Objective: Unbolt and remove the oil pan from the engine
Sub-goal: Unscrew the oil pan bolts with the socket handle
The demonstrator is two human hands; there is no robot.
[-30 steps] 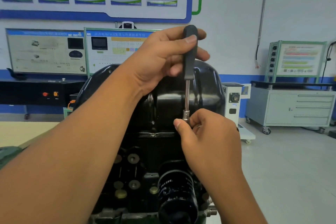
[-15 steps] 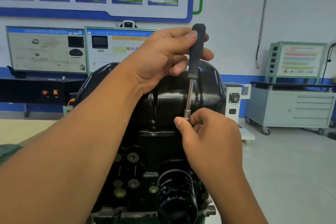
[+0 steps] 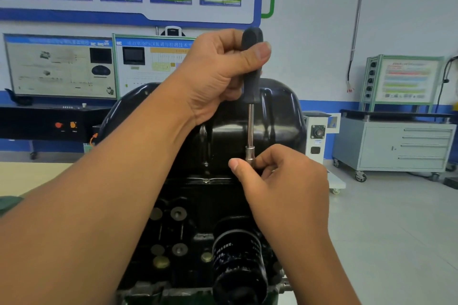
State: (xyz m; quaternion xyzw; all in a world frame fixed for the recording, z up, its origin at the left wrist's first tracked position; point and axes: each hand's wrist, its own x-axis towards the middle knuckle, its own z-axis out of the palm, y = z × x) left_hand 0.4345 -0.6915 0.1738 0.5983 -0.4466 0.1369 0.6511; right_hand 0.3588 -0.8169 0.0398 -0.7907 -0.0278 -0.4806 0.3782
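The glossy black oil pan (image 3: 277,116) sits on top of the upturned black engine (image 3: 193,225) in front of me. A socket driver (image 3: 250,126) with a black handle and steel shaft stands upright at the pan's front flange. My left hand (image 3: 218,74) is closed around the handle, thumb across its top. My right hand (image 3: 282,181) pinches the steel socket at the shaft's lower end; the bolt beneath is hidden by my fingers. A black oil filter (image 3: 238,262) juts out low on the engine.
Behind the engine stand training display boards (image 3: 59,67) on a black console. A white stand (image 3: 319,136) is close on the right. A grey wheeled drawer cabinet (image 3: 401,146) stands further right, with open tiled floor (image 3: 396,230) before it.
The driver handle has shifted slightly to the right and my left thumb now lies across its top. My right hand stays on the socket.
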